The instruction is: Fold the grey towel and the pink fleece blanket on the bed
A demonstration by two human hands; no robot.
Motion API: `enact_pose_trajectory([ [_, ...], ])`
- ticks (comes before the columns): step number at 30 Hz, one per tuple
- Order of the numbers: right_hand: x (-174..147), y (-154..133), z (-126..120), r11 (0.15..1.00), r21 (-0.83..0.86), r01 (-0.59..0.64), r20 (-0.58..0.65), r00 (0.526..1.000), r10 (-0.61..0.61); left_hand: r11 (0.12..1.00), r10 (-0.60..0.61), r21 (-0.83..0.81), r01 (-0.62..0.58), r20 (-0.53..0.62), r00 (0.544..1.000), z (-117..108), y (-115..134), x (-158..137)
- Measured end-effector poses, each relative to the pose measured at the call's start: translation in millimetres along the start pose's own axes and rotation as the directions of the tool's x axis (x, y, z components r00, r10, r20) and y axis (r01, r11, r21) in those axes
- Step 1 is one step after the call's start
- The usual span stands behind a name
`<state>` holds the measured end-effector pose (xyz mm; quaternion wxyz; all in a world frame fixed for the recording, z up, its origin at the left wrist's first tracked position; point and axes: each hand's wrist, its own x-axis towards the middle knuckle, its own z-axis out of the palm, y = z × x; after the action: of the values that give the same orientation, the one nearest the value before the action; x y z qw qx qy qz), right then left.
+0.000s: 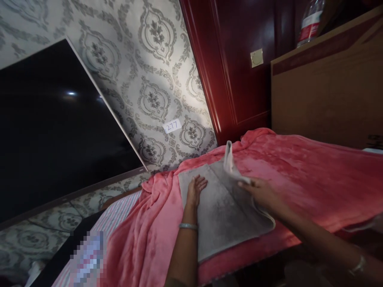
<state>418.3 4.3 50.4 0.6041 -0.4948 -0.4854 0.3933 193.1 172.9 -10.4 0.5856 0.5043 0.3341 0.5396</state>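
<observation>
In the head view, the gray cloth [221, 219] lies on the pink blanket [323, 175], its raised edge pinched by the right hand [261, 193]; the left hand [196, 189], fingers extended, grasps nothing. The flap could crease crookedly if the soft blanket shifted underneath

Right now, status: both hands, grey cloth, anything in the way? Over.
Left grip open, on or just above grey cloth. Right grip closed on its raised edge. Rest spread over red blanket; no obstruction visible.
</observation>
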Motion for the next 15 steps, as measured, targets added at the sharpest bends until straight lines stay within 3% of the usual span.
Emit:
enact_pose_trajectory([
  [3,-14,12,40,0.973,-0.177,0.146,0.297,0.951,-0.088,0.959,-0.130,-0.258,0.118,-0.032,0.991,-4,2,0],
  [6,-29,41,61,0.882,-0.377,0.282,0.466,0.881,-0.082,0.954,-0.107,-0.283,0.102,-0.003,0.994,-5,-1,1],
  [10,-43,73,64,0.768,-0.487,0.416,0.492,0.857,-0.152,0.978,-0.006,-0.208,0.003,-0.013,1.000,-5,-11,2],
  [15,-52,83,55,0.594,-0.589,0.547,0.545,0.812,-0.208,0.999,-0.039,0.018,0.043,-0.151,0.988,-4,-15,8],
])
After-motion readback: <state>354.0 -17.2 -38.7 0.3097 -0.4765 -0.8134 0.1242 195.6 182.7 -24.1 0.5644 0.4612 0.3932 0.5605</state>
